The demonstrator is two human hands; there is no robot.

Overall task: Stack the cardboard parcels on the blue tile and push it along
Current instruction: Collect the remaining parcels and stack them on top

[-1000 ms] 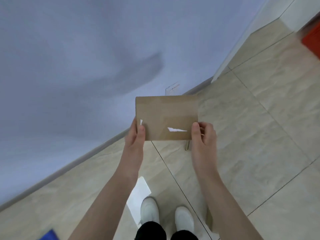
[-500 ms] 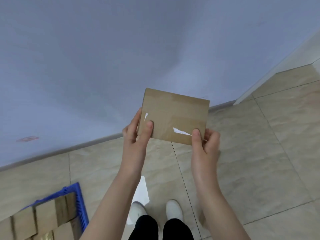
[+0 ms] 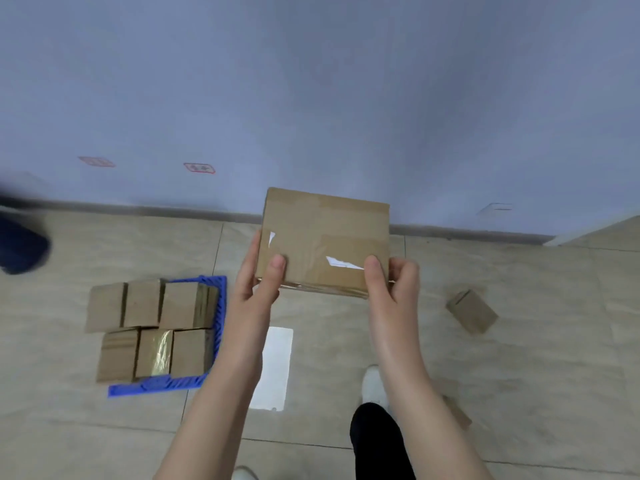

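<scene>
I hold a flat brown cardboard parcel (image 3: 323,237) in the air in front of me, above the floor by the wall. My left hand (image 3: 258,282) grips its near left corner, thumb on top. My right hand (image 3: 388,282) grips its near right corner the same way. Torn white label scraps show on the parcel's top. Down to the left the blue ribbed tile (image 3: 218,327) lies on the floor, with several cardboard parcels (image 3: 152,330) packed on it in two rows. A small loose parcel (image 3: 472,315) lies on the floor to the right.
The blue-grey wall (image 3: 311,98) and its dark skirting run across ahead. A white sheet (image 3: 273,368) lies on the beige floor tiles between my arms. My feet and a dark trouser leg (image 3: 377,441) are below. A dark blurred object (image 3: 20,247) sits at the far left.
The view has swung left: the blue tile with its parcels has come fully into sight, and the small loose parcel now shows at the right. Both hands still hold the same parcel.
</scene>
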